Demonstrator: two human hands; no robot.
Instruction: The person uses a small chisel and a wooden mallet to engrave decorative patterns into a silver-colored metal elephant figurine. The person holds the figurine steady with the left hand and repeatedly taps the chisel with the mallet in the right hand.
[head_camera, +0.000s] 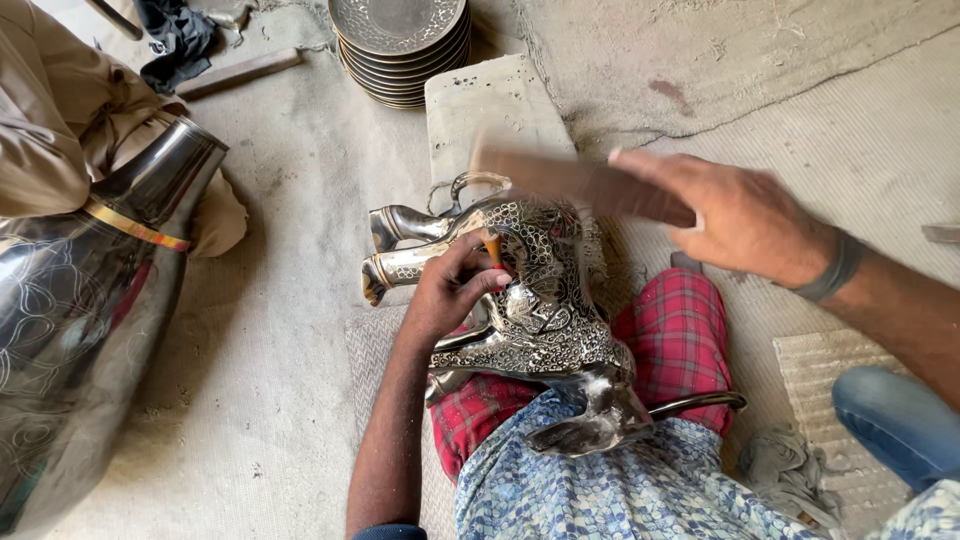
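In the head view, a polished metal animal figure (530, 300) is seen lying across the person's lap, propped on a knee covered in red checked cloth (680, 340), with its legs pointing toward the upper left and a smooth, unworked end resting against the blue patterned shirt (620, 490). The left hand (450, 290) is closed around a small punch with an orange tip (493, 248), whose point is pressed against the figure's flank. The right hand (740, 215) is clenched on a long brown wooden striker (580, 183), which is blurred by motion and is held above the punch, not touching it. Much of the figure's body is already covered with a dense scale-like pattern, while the legs and the end near the shirt are left plain and shiny, so the surface work is judged to be well advanced but not finished. On the floor (290, 300) beyond the figure, a pale stone slab (490, 105) and a stack of patterned metal plates (402, 45) are visible. At the left, a large dark metal vase (90, 310) with faint scribed lines is seen beside another person's tan sleeve (50, 110).
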